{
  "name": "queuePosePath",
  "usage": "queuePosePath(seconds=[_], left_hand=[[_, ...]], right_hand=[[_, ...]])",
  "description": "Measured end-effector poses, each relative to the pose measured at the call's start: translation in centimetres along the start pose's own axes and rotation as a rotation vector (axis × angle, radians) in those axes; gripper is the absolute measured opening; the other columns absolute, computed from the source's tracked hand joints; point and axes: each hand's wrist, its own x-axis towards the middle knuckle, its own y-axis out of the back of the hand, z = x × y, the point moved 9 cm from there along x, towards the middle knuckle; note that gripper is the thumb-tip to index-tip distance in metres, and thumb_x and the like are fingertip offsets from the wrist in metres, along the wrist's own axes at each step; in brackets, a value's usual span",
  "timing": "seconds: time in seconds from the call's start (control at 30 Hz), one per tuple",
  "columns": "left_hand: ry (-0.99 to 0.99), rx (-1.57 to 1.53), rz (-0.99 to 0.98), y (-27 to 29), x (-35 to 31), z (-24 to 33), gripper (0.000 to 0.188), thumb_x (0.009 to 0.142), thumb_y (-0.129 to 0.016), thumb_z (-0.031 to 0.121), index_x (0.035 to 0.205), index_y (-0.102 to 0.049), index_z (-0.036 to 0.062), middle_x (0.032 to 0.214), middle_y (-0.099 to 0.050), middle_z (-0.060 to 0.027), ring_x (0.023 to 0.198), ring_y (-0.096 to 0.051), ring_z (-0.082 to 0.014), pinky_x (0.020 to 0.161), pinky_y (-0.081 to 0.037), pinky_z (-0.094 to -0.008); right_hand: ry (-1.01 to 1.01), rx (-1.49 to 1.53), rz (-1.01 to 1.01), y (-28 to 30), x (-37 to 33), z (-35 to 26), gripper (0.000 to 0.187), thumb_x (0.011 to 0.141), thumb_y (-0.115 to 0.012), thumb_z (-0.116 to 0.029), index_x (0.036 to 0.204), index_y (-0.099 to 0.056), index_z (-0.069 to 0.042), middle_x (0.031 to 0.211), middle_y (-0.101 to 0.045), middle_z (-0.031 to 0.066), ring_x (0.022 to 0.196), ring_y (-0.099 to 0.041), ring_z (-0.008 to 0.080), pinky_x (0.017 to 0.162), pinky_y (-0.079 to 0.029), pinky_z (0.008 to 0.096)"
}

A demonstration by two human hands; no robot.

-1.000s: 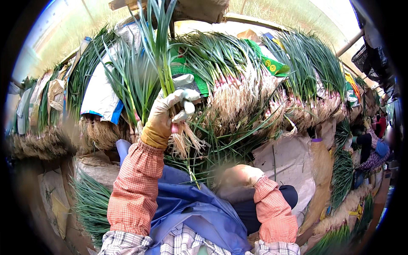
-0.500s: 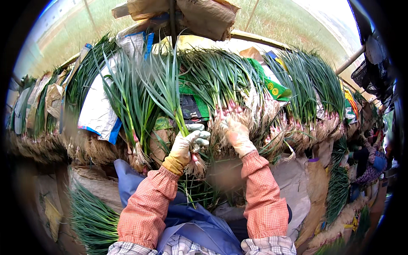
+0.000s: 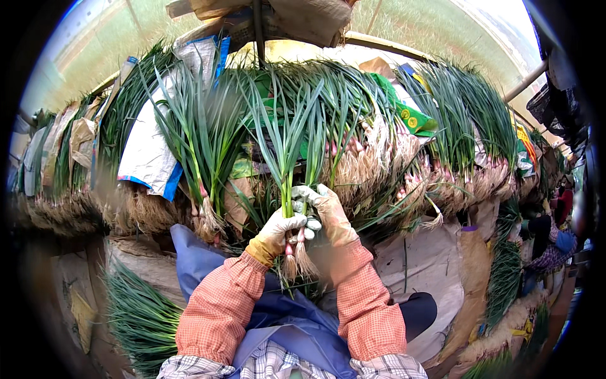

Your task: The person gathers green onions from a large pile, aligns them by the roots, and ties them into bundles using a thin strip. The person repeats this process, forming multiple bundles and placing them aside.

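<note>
While hands (image 3: 276, 230) hold leafy bulbs (image 3: 288, 201), sacks (image 3: 149, 146) lie before translucent sheeting (image 3: 88, 57).

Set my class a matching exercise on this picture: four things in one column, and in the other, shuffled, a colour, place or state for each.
1. Sleeve covers
2. White sack
3. Held plants
4. Cloth over the lap

A. Plain blue
B. Orange check, on both forearms
C. Gripped by the left hand, roots hanging down
D. Blue-edged, left of the picture's middle

Right pairs: 1-B, 2-D, 3-C, 4-A
</note>
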Motion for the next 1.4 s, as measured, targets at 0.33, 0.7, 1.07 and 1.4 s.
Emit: queuePosePath(seconds=[0.33,0.7,1.07,1.4], left_hand=[[-0.161,0.203,0.247,0.3,-0.3,-2.3,0.026,0.087,-0.067,0.007,0.106,-0.051,0.0060,0.074,-0.067,-0.0064,0.048,-0.057,-0.0111,0.037,-0.041,-0.0204],[-0.359,0.236,0.374,0.0,-6.5,3.4,0.027,0.090,-0.061,0.005,0.114,-0.048,0.0052,0.083,-0.068,-0.0176,0.062,-0.067,-0.0201,0.046,-0.052,-0.0249],[-0.553,0.648,1.040,17.6,-16.4,22.7,0.026,0.093,-0.060,0.024,0.112,-0.060,0.0071,0.080,-0.068,-0.0125,0.038,-0.051,-0.0129,0.027,-0.039,-0.0244],[-0.702,0.247,0.314,0.7,-8.4,20.5,0.045,0.091,-0.060,0.009,0.133,-0.046,0.0006,0.088,-0.068,-0.0140,0.057,-0.054,-0.0081,0.042,-0.040,-0.0169]], right_hand=[[0.204,0.432,0.156,3.0,-2.8,1.6,0.036,0.098,-0.047,-0.027,0.119,-0.057,0.000,0.102,-0.065,0.0097,0.077,-0.067,0.0254,0.046,-0.050,0.0290],[0.577,-0.479,0.389,8.3,-2.4,-5.9,0.048,0.094,-0.056,-0.042,0.128,-0.055,-0.007,0.067,-0.063,0.0002,0.049,-0.055,0.0105,0.044,-0.041,0.0232],[-0.213,-1.817,-0.669,5.5,-8.0,5.7,0.052,0.083,-0.063,-0.039,0.129,-0.054,-0.016,0.113,-0.064,0.0182,0.108,-0.061,0.0309,0.093,-0.047,0.0365],[0.330,-1.731,0.646,6.8,8.8,-10.8,0.048,0.077,-0.075,-0.033,0.106,-0.056,0.001,0.100,-0.066,0.0185,0.090,-0.064,0.0300,0.081,-0.050,0.0386]])
